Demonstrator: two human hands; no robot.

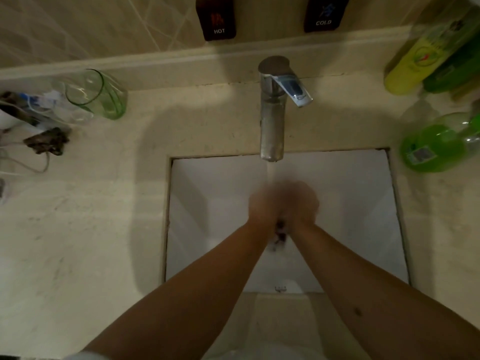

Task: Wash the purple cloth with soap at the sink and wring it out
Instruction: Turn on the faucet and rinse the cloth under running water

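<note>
Both hands, our left hand point(262, 203) and right hand point(302, 201), press together under the faucet point(272, 110), blurred; whether they clasp anything we cannot tell. A dark scrap below them may be the purple cloth point(280, 231). Hard rubbing in the stream could splash past the sink point(207, 203).

Beige tiled wall point(91, 24) w/ dark HOT label point(216, 18) & COLD label point(324, 13). Pale stone counter point(85, 229), dim warm light. Green glass point(97, 93) at left; green bottles point(436, 144) at right
</note>
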